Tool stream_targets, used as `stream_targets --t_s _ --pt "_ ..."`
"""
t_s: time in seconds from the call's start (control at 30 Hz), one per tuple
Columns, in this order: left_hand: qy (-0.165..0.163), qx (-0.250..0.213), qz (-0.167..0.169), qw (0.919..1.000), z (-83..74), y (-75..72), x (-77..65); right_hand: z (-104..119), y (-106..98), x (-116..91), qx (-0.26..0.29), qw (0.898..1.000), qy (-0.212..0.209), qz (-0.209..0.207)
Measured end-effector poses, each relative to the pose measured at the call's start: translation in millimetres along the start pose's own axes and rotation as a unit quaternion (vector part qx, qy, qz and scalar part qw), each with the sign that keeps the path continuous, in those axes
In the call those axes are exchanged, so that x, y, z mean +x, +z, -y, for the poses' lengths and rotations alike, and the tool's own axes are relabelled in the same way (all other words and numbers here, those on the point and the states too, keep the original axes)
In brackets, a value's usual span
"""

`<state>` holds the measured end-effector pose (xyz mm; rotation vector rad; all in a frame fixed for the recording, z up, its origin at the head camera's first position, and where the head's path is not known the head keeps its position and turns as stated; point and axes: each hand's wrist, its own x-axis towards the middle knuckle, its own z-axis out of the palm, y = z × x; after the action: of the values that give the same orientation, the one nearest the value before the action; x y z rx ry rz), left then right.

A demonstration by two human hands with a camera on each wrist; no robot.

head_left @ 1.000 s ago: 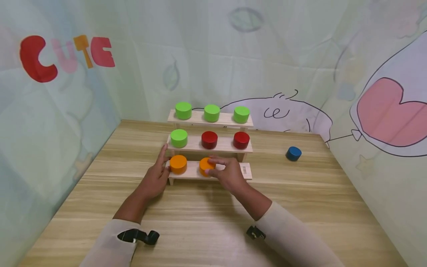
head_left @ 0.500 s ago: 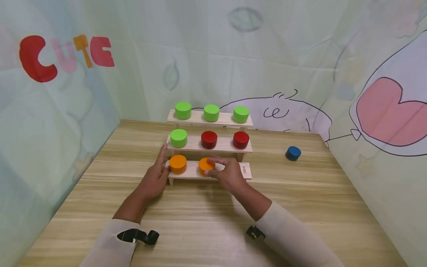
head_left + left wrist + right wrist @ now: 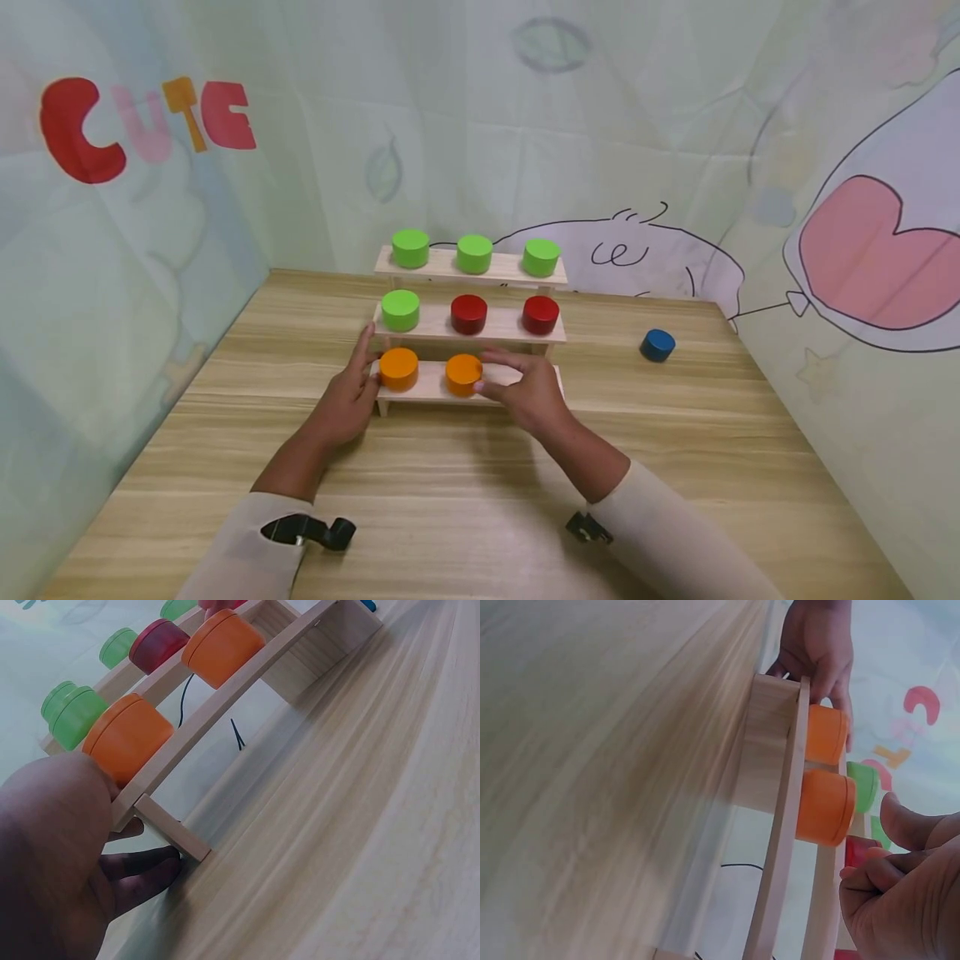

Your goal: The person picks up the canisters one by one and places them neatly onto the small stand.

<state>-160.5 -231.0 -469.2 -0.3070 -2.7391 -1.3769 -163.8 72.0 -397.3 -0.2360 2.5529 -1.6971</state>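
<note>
A three-tier wooden rack (image 3: 431, 382) stands on the table. My left hand (image 3: 348, 406) holds its left end; in the left wrist view, the thumb lies by the lowest board and fingers reach beneath it. Two orange round blocks sit on the lowest tier, one at the left (image 3: 399, 369) and one mid-board (image 3: 463, 375). Just right of the second, my right hand (image 3: 536, 396) hovers with thumb and index finger spread. The right wrist view shows a gap between these fingers and the orange block (image 3: 826, 808). This hand covers most of the lowest tier's right end.
A green block (image 3: 401, 310) and two red blocks (image 3: 468, 314) occupy the middle tier. Three green blocks (image 3: 475, 254) line the top tier. A blue round block (image 3: 657, 345) lies on the wooden table (image 3: 465, 517) to the right. Printed cloth (image 3: 465, 108) hangs behind and beside.
My right hand has let go of the second orange block and drawn back slightly to the right. That block stays on the lowest tier. The left hand keeps its place.
</note>
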Motion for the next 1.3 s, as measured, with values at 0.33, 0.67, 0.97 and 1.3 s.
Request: stream_targets --t_s 0.33,0.67,0.97,1.3 --pt "0.000 -0.005 0.002 1.0000 0.1 0.0 -0.1 1.0 -30.4 -9.7 -0.001 0.999 0.032 -0.010" --pt "-0.001 0.001 -0.001 1.0000 0.4 0.3 -0.1 -4.3 -70.4 -19.8 -0.010 0.997 -0.022 0.071" --pt "-0.002 0.002 0.000 1.0000 0.0 0.1 -0.6 -28.8 -110.7 -8.8 0.010 0.996 -0.009 0.088" --pt "0.000 0.003 0.000 1.0000 -3.4 -1.9 -0.7 -49.1 -155.8 6.4 0.095 0.995 0.013 -0.005"
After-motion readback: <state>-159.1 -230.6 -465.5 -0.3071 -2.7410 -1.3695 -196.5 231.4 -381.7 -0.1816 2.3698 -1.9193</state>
